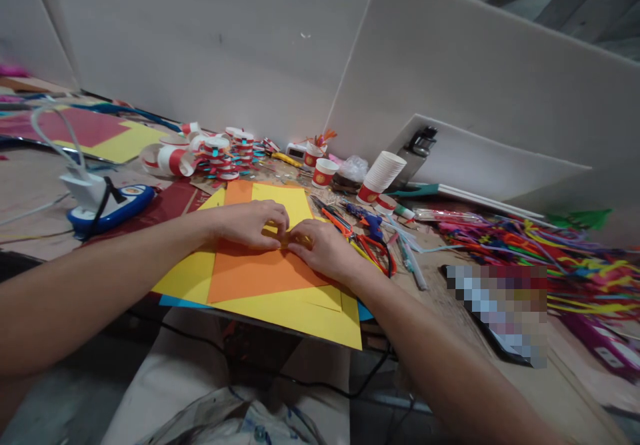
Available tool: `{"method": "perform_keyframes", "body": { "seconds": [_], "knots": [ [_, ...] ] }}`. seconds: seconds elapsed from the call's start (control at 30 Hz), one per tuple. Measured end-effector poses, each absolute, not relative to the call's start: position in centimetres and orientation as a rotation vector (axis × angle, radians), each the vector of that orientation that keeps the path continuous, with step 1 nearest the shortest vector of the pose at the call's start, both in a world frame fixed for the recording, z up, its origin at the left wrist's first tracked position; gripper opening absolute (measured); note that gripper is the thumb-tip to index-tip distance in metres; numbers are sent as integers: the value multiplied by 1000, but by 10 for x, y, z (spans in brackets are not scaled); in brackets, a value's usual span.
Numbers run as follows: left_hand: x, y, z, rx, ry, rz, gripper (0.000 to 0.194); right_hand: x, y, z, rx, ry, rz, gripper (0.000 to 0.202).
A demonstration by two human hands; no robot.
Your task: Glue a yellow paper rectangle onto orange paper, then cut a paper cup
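Note:
In the head view my left hand (249,224) and my right hand (325,250) meet over a stack of coloured paper. Their thumbs and fingertips pinch a small yellow paper strip (284,240), mostly covered by the fingers. Beneath them lies an orange sheet (257,273), on top of larger yellow sheets (305,318). A blue sheet (180,302) peeks out at the bottom of the stack. Just beyond my right hand are orange-handled scissors (383,252) and a blue glue gun (373,222).
A blue power strip (113,208) with a white charger stands at left. Behind the paper are red-and-white paper-cup rings (217,155), a cup (325,173) and stacked cups (383,175). Pipe cleaners (550,252) and a phone (493,318) lie right. White boards (210,38) close off the back.

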State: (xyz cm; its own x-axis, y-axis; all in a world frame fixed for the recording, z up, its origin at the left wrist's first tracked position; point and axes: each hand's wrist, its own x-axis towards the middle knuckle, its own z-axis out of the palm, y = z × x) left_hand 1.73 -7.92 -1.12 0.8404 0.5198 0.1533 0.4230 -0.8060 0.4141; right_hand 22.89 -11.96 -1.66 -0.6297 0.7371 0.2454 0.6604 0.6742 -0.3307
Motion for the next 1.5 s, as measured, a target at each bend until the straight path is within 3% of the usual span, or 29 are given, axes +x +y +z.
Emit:
{"method": "perform_keyframes", "body": {
  "seconds": [0.47, 1.5],
  "knots": [
    [13, -76, -8, 2593, 841, 254, 16, 227, -117, -16, -1262, -2403, 378, 7],
    [11, -69, -6, 2328, 1007, 231, 17, 280, -114, 11, -1525, -2207, 435, 17]
  ]
}}
